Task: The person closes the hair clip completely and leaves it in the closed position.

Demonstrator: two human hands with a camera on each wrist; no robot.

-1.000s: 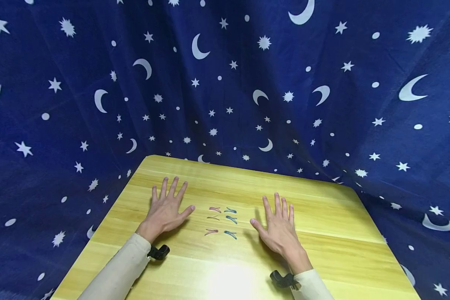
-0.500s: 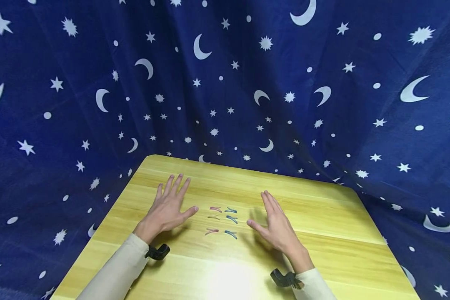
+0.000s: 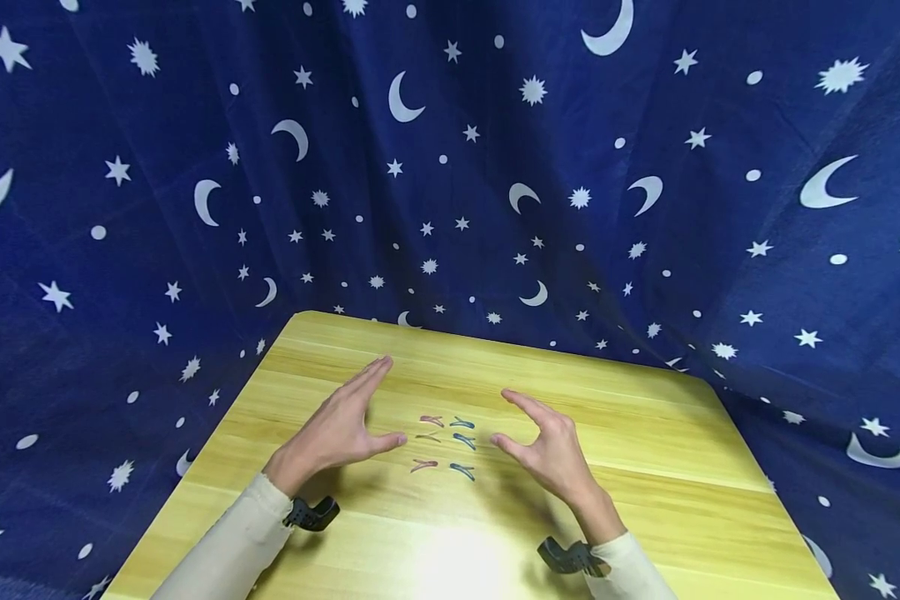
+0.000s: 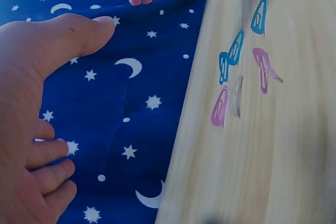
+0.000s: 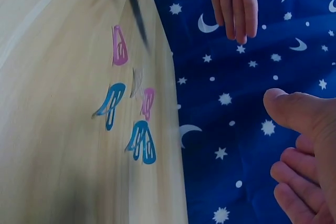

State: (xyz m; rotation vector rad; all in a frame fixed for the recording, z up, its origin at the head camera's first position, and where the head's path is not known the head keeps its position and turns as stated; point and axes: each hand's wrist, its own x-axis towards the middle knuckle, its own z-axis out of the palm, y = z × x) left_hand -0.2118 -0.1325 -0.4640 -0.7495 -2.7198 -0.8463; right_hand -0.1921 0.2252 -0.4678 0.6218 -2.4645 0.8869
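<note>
Several snap hair clips lie splayed on the wooden table between my two hands. Three blue clips point(image 3: 462, 471) form the right column in the head view. The left column holds a far pink clip point(image 3: 431, 420), a thin beige clip point(image 4: 235, 98) and a near pink clip point(image 5: 120, 51). My left hand point(image 3: 333, 429) hovers left of the clips, its thumb spread away from straight fingers. On the other side, my right hand point(image 3: 553, 450) hovers with its fingers loosely bent and thumb apart. Neither hand touches a clip.
The light wooden table point(image 3: 645, 467) ends at the back and sides against a dark blue curtain point(image 3: 450, 150) with moons and stars. Black wrist cameras are strapped at both cuffs, including the left wrist camera point(image 3: 313, 514). Glare brightens the table's near part.
Both hands have turned from flat, spread fingers to a sideways pose with fingers together. Each has drawn slightly inward toward the clips. The clips have stayed in place on the table.
</note>
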